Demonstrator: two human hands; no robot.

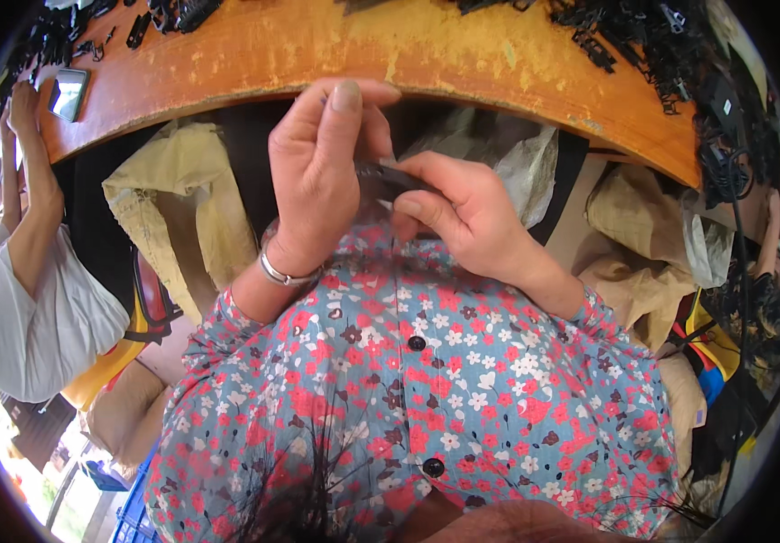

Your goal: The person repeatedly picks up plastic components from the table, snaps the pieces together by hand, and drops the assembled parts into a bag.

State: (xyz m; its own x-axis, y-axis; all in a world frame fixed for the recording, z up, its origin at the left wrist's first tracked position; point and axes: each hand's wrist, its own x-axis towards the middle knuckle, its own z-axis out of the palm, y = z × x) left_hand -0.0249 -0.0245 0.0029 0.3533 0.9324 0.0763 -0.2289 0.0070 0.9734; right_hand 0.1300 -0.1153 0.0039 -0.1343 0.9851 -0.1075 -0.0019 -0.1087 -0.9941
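In front of my chest, just off the table's near edge, my right hand (467, 213) pinches a thin black plastic piece (392, 178) between thumb and fingers. The piece points toward my left hand (317, 158), which is raised close beside it with a silver bracelet at the wrist. The left thumb presses against the bent fingers. A tiny dark bit shows by the thumb, but what it is I cannot make out. The far end of the black piece is blurred, so I cannot tell whether the left fingers touch it.
The worn orange wooden table (317, 63) curves across the top. Small black parts (625, 36) are heaped at its right, more at its left near a phone (68, 94). Open tan sacks (181, 163) hang below the edge. Another person's arm (37, 195) is at the left.
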